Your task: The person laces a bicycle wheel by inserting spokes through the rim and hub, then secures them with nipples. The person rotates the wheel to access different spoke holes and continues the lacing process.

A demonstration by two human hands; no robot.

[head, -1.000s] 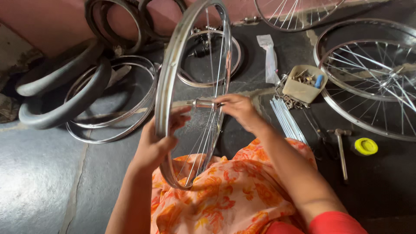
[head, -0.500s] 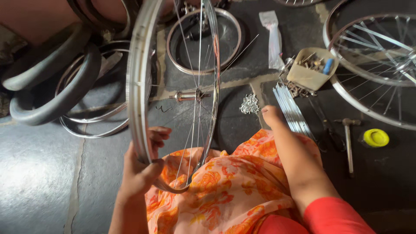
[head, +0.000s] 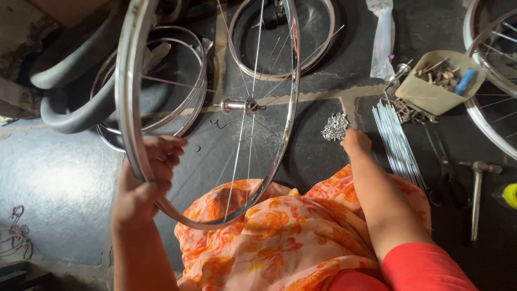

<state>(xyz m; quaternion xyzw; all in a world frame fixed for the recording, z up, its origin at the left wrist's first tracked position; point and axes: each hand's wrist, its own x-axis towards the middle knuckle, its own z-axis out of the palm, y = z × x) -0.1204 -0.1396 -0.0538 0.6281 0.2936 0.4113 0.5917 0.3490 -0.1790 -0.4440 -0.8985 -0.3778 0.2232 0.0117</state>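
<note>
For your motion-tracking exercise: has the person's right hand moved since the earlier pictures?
Yes. The right hand left the wheel and reached down to the floor beside the pile of small metal parts.

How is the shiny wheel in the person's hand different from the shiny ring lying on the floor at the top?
The wheel stands upright, gripped by the left hand; the ring lies flat on the floor, untouched. The wheel has a hub and thin spokes; the ring shows no spokes laced in. Both are round, silvery metal rims.
</note>
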